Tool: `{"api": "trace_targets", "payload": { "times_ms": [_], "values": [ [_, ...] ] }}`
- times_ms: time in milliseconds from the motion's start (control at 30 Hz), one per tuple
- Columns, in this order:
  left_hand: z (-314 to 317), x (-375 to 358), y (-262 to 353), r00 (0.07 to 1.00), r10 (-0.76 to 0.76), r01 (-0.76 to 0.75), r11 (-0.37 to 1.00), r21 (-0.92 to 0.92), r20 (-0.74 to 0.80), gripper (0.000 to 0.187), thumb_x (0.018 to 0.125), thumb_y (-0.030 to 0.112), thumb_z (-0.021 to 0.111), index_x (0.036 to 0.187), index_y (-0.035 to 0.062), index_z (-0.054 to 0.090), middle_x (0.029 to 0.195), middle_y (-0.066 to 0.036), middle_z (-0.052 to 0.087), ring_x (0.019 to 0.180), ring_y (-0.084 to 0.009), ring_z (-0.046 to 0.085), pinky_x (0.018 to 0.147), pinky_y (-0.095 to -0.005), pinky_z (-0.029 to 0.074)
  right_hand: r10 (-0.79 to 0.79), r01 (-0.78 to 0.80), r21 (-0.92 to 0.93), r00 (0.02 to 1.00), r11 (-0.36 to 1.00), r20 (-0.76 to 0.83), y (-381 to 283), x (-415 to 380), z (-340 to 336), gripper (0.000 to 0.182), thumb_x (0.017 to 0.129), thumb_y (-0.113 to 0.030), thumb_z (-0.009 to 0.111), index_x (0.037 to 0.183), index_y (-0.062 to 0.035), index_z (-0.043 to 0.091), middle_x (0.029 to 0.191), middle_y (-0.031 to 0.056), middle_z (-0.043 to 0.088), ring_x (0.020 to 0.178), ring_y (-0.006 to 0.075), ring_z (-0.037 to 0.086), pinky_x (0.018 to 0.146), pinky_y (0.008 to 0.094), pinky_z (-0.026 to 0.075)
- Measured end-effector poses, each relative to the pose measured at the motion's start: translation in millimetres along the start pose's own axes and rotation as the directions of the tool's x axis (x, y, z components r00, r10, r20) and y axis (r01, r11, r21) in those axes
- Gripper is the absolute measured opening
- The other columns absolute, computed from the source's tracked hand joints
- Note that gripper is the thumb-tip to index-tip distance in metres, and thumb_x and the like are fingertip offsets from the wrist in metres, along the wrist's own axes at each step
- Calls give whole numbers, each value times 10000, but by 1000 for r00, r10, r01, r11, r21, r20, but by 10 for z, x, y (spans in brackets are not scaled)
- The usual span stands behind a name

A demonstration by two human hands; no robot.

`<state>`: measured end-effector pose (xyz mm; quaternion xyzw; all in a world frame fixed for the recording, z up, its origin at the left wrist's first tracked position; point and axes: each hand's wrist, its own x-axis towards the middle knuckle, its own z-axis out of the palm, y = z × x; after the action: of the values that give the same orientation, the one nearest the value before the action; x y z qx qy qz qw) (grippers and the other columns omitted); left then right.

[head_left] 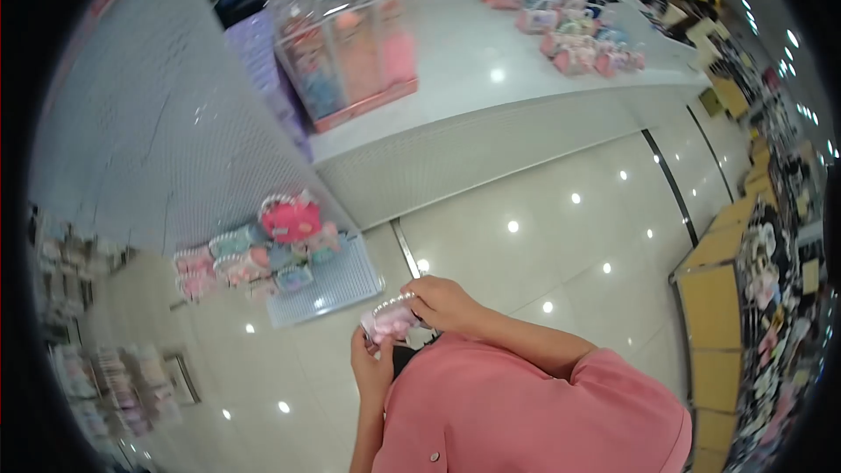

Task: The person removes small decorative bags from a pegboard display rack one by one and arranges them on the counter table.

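Note:
Both hands hold a small pink handbag (392, 320) with a string of white beads along its top, close in front of my body. My left hand (371, 366) grips its lower left side, fingers closed on the edge. At the upper right, my right hand (441, 302) has its fingers closed around the bag's other end by the beads. Part of the bag is covered by my fingers. Beyond it to the left, a bright pink bag (292, 219) and several pastel bags (241, 264) with beaded handles sit on a perforated shelf (324, 285).
A white counter (473, 57) runs across the back. On it stand a clear display case (355, 57) with pink and orange contents and several small pastel bags (574, 35). A perforated panel (175, 123) rises at left. Yellow-sided bins (711, 324) full of goods line the right.

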<state>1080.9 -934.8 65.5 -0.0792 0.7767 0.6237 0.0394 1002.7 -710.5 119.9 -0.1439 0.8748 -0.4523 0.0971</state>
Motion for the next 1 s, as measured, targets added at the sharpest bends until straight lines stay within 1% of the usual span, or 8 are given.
{"api": "trace_targets", "payload": {
  "times_ms": [100,233,333,467,633,767,900,1000],
  "values": [
    [473,-40,356,993,-92,102,985,-139,78,498,968,58,703,1401,-50,482,1187,-167,679,1020,-211,703,858,-307,581,8,-9,-8,994,1000,-108,175,-254,-348,250,967,-174,580,1128,-11,680,1019,199,698,934,385,674,826,458,538],
    [938,36,741,979,-40,48,998,-35,198,465,960,88,728,1352,-65,531,1160,-172,697,1007,-200,709,834,-305,579,20,-24,-17,969,1000,-248,383,-549,-808,237,963,-160,571,1110,-13,686,1007,189,708,926,383,674,815,457,540],
    [1138,195,838,972,12,-26,998,59,234,443,960,107,729,1325,-71,550,1154,-187,697,993,-207,714,824,-310,580,16,-20,-8,930,1000,-368,481,-572,-995,175,967,-169,583,1015,-30,678,933,204,698,897,410,665,786,510,523],
    [1412,482,920,962,50,-77,993,91,269,463,958,162,749,1289,-100,558,1167,-193,651,953,-224,711,805,-319,586,0,-13,-23,880,1000,-476,630,-496,-1218,166,944,-122,595,1039,-24,688,978,188,713,927,390,679,808,487,537],
    [1869,1102,982,930,122,-169,979,111,346,454,947,162,760,1271,-89,565,1131,-188,650,919,-225,709,784,-322,586,76,-91,-3,855,996,-513,879,-252,-1672,226,920,-48,591,1118,-25,699,1076,168,713,930,345,696,817,416,565],
    [2347,1813,1045,895,170,-193,981,14,412,442,945,154,763,1266,-74,564,1128,-178,638,925,-232,712,785,-321,586,81,-131,-42,801,990,-593,1209,143,-2097,253,911,-19,596,1142,-29,698,1106,161,703,907,306,702,784,379,572],
    [2671,2526,1501,846,240,-234,969,-73,475,402,962,137,737,1272,-54,568,1150,-179,626,933,-256,713,804,-337,589,175,-202,24,776,979,-606,1339,601,-2635,266,916,-16,603,1166,-31,693,1132,156,694,909,277,701,770,357,571],
    [2887,3035,1671,840,240,-246,968,-52,487,390,955,131,738,1261,-45,572,1141,-177,624,959,-271,706,820,-350,585,190,-228,17,765,973,-615,1412,1035,-2993,271,920,-16,606,1177,-31,690,1141,151,692,926,265,697,774,350,568]
  ]
}}
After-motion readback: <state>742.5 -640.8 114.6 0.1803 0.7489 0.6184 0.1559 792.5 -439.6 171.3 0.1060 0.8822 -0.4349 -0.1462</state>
